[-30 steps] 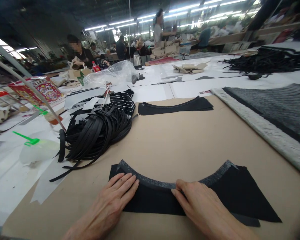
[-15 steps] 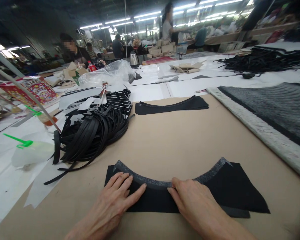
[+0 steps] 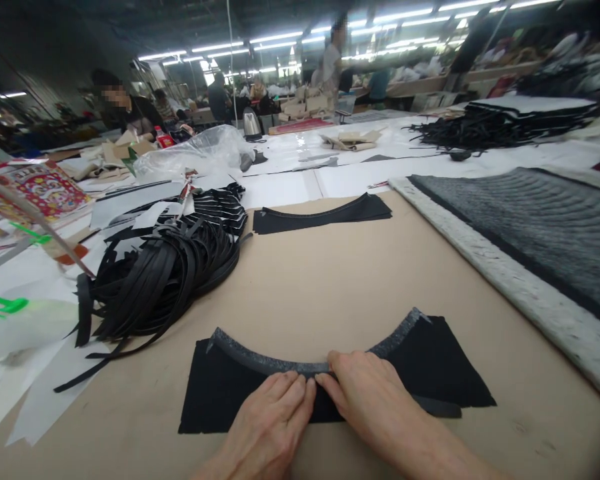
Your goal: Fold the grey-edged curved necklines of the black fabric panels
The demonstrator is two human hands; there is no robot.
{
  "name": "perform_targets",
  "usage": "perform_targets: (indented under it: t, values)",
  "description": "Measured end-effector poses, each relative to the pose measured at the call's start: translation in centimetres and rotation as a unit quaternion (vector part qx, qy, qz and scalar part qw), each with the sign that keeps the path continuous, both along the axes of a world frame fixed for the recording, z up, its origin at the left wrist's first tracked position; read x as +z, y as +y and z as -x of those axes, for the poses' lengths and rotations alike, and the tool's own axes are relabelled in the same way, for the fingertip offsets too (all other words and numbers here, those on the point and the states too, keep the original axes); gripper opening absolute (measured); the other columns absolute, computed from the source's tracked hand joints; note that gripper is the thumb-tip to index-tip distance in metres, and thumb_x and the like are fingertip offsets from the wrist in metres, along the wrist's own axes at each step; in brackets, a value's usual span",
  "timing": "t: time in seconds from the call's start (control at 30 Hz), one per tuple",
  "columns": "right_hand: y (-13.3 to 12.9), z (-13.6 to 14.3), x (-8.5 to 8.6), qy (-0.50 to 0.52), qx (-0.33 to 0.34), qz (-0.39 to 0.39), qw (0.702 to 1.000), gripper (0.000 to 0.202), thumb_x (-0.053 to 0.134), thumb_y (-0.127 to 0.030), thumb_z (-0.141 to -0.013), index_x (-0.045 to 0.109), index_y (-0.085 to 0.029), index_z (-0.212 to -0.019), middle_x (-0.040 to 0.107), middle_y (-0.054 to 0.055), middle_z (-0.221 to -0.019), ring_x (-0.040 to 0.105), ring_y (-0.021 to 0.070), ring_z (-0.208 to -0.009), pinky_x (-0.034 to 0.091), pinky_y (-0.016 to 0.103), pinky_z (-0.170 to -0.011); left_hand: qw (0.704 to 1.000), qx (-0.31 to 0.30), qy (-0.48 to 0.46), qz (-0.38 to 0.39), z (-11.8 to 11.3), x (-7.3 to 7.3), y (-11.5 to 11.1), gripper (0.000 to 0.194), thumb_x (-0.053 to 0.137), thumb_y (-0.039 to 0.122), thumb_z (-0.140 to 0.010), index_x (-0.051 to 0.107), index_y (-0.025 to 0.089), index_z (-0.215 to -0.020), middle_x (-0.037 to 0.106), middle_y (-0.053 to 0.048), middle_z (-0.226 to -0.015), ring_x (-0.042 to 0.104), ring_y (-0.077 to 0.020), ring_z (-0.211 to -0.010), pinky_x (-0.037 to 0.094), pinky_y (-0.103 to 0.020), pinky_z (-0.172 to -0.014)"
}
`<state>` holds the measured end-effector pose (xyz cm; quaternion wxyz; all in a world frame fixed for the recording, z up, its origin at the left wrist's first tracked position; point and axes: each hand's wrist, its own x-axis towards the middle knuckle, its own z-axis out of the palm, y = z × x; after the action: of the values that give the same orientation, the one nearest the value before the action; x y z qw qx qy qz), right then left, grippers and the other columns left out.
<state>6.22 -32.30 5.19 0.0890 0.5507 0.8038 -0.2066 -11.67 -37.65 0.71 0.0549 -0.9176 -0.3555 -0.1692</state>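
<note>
A black fabric piece lies on the brown sheet in front of me, its curved upper edge lined with a grey speckled strip. At the middle of the curve, my left hand presses its bunched fingers on the black fabric just under the strip. My right hand is closed on the same edge, thumb below the strip and fingers curled over it. The two thumbs nearly meet. A narrow dark strip end shows beneath the right wrist. My hands cover the lower middle of the fabric.
Another stack of curved black pieces lies farther back on the brown sheet. Left of it is a heap of black strips, beside a green-tipped bottle. Grey ribbed fabric rests on a pale board at right.
My left hand has slid right along the curved edge to the right hand, its spread fingers drawing together. My right hand stays at the middle of the edge. The whole view has shifted.
</note>
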Motion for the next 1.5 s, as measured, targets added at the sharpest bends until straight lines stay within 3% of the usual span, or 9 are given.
perform_targets:
  t: [0.17, 0.33, 0.47, 0.63, 0.8, 0.9, 1.07, 1.3, 1.5]
  values:
    - [0.8, -5.6, 0.6, 0.034, -0.021, 0.022, 0.999, 0.028, 0.05, -0.037, -0.091, 0.063, -0.02, -0.073, 0.067, 0.005, -0.072, 0.064, 0.0223, -0.071, 0.03, 0.027, -0.056, 1.0, 0.002, 0.027, -0.016, 0.3, -0.7, 0.2, 0.043, 0.024, 0.008, -0.092, 0.049, 0.004, -0.126, 0.057, -0.013, -0.11, 0.053, -0.024, -0.102, 0.051, -0.034, -0.086]
    - [1.3, -9.1, 1.1, 0.058, -0.04, 0.044, 0.997, 0.03, 0.045, -0.029, -0.091, 0.058, -0.019, -0.067, 0.065, 0.002, -0.068, 0.061, 0.0175, -0.067, 0.025, 0.026, -0.056, 0.999, 0.003, 0.043, -0.022, -0.4, -0.7, 0.6, 0.045, 0.023, 0.011, -0.095, 0.047, 0.008, -0.132, 0.056, -0.012, -0.102, 0.054, -0.0227, -0.093, 0.05, -0.034, -0.084]
    - [1.4, -9.1, 1.3, 0.055, -0.045, 0.042, 0.997, 0.028, 0.044, -0.026, -0.089, 0.059, -0.019, -0.066, 0.065, 0.003, -0.067, 0.06, 0.0171, -0.064, 0.023, 0.027, -0.055, 0.998, 0.011, 0.039, -0.053, -0.9, -0.5, 0.7, 0.047, 0.019, 0.01, -0.095, 0.049, 0.013, -0.131, 0.055, -0.01, -0.099, 0.052, -0.0215, -0.091, 0.049, -0.032, -0.083]
    - [2.0, -8.9, 1.5, 0.096, -0.049, 0.068, 0.992, 0.027, 0.045, -0.023, -0.082, 0.048, -0.017, -0.056, 0.056, -0.001, -0.056, 0.046, 0.0111, -0.053, 0.021, 0.025, -0.05, 0.998, 0.019, 0.038, -0.038, -1.1, -0.6, 0.7, 0.047, 0.018, 0.015, -0.096, 0.046, 0.008, -0.133, 0.051, -0.01, -0.093, 0.05, -0.0215, -0.085, 0.048, -0.033, -0.08]
    - [2.7, -8.9, 0.7, 0.159, -0.069, 0.152, 0.973, 0.018, 0.04, -0.017, -0.072, 0.042, -0.016, -0.054, 0.045, -0.003, -0.051, 0.036, 0.0083, -0.047, 0.02, 0.025, -0.045, 0.999, 0.032, 0.021, -0.031, -1.1, -0.9, 0.7, 0.047, 0.025, 0.009, -0.091, 0.046, 0.009, -0.133, 0.048, -0.01, -0.094, 0.048, -0.0216, -0.085, 0.046, -0.033, -0.081]
    - [2.9, -8.7, 0.1, 0.146, -0.07, 0.139, 0.977, 0.016, 0.039, -0.016, -0.069, 0.039, -0.016, -0.053, 0.039, -0.003, -0.048, 0.032, 0.008, -0.046, 0.018, 0.025, -0.044, 0.999, 0.031, 0.009, -0.025, -0.9, -1.0, 0.7, 0.047, 0.03, 0.009, -0.089, 0.047, 0.011, -0.133, 0.047, -0.011, -0.096, 0.047, -0.0233, -0.089, 0.044, -0.035, -0.083]
    - [2.5, -8.5, -0.3, 0.106, -0.055, 0.077, 0.99, 0.021, 0.04, -0.016, -0.072, 0.039, -0.016, -0.051, 0.043, -0.002, -0.049, 0.036, 0.0084, -0.047, 0.018, 0.026, -0.047, 0.999, 0.031, 0.021, -0.023, -0.6, -1.3, 0.4, 0.05, 0.031, 0.011, -0.088, 0.044, 0.016, -0.136, 0.045, -0.011, -0.099, 0.045, -0.0246, -0.092, 0.043, -0.038, -0.085]
    - [2.4, -8.6, 0.1, 0.098, -0.042, 0.102, 0.989, 0.02, 0.041, -0.016, -0.074, 0.04, -0.016, -0.054, 0.045, -0.002, -0.051, 0.038, 0.009, -0.049, 0.019, 0.026, -0.047, 0.997, 0.069, -0.035, -0.03, -1.3, -2.6, 0.0, 0.048, 0.028, 0.012, -0.093, 0.047, 0.029, -0.134, 0.044, -0.008, -0.097, 0.045, -0.0234, -0.092, 0.042, -0.041, -0.087]
    - [2.0, -8.1, 1.3, 0.154, -0.041, 0.145, 0.976, 0.025, 0.043, -0.024, -0.082, 0.047, -0.015, -0.059, 0.048, -0.002, -0.057, 0.039, 0.009, -0.054, 0.022, 0.025, -0.05, 0.998, 0.051, 0.023, -0.019, -1.4, -0.6, 0.2, 0.044, 0.038, 0.012, -0.092, 0.049, 0.027, -0.132, 0.042, -0.007, -0.094, 0.045, -0.0221, -0.093, 0.043, -0.04, -0.09]
